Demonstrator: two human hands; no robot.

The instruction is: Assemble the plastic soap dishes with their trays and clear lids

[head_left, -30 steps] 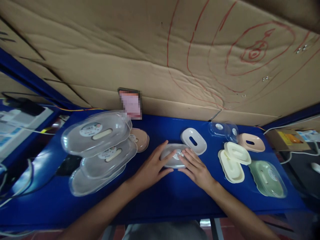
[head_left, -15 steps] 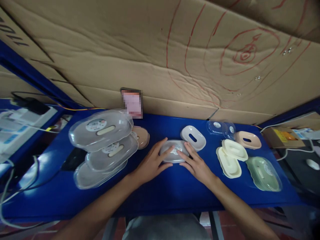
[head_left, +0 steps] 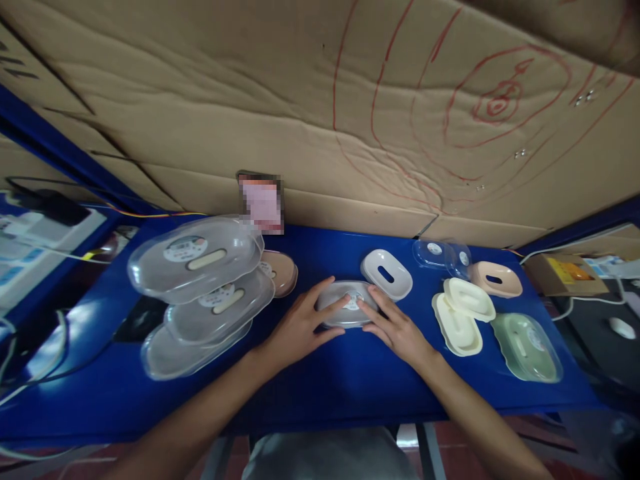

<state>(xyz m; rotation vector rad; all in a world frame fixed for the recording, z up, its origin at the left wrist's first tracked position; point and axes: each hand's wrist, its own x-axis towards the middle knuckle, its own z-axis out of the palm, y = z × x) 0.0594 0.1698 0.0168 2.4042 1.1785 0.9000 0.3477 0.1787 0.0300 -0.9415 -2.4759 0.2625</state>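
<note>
Grey soap dish [head_left: 350,320] with a see-through lid [head_left: 331,295] sits on the blue tabletop [head_left: 325,390], right in front of the person. The left hand [head_left: 300,320] and the right hand [head_left: 403,330] are open, fingers spread, touching the two ends of it. They are not wrapped tight around it. It is hard to tell how hard they push, or if the lid sits flat all round.

To do this well, both sides should probably get the same gentle push, so that neither end tips up. The plastic looks thin, so soft fingers seem better than a hard squeeze. Thumbs at the near edge could help stop it sliding.

The white dish [head_left: 397,265] lies close behind the right hand, so a bump there is easy. To the left is a leaning pile of bigger grey dishes [head_left: 235,243]; to the right are cream dishes [head_left: 453,333], well apart from the hands.
</note>
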